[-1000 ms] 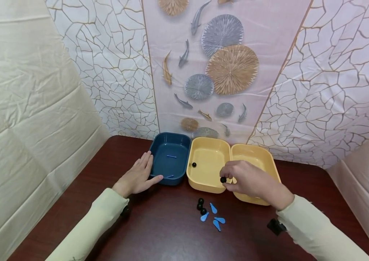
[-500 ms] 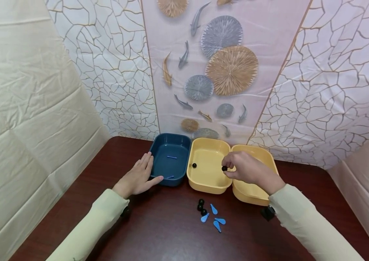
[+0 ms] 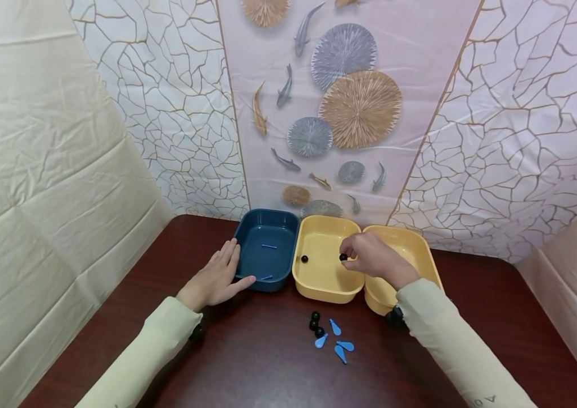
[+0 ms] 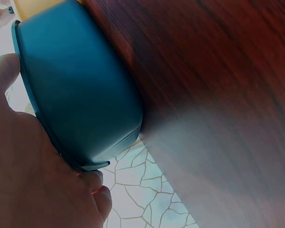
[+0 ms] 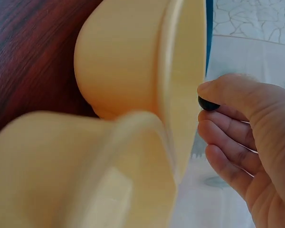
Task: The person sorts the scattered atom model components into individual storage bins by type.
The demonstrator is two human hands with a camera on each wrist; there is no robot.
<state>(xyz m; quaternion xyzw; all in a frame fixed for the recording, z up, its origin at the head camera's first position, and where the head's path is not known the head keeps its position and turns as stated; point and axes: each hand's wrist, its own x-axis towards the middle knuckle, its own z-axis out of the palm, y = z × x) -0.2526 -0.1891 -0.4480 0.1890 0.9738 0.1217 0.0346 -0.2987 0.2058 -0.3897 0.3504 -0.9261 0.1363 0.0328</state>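
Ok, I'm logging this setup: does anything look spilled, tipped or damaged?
Nothing stands out: the dark blue bin and two yellow bins sit upright, and three black balls and four light-blue pieces lie grouped on the table.

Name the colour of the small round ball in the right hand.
Black; the ball shows best in the right wrist view.

One left hand (image 3: 214, 277) and one right hand (image 3: 372, 258) make two hands in view. One table (image 3: 268, 362) bears one blue bin (image 3: 266, 229) and two yellow bins (image 3: 326, 233), three in all. There are five black balls (image 3: 314, 324): three on the table, one in the middle bin, one in the right hand's fingers. Four blue drops (image 3: 340, 354) lie on the table, two blue sticks (image 3: 269, 246) in the blue bin. One backdrop (image 3: 421, 51) shows seven discs (image 3: 360, 110) and eight fish (image 3: 284, 89).
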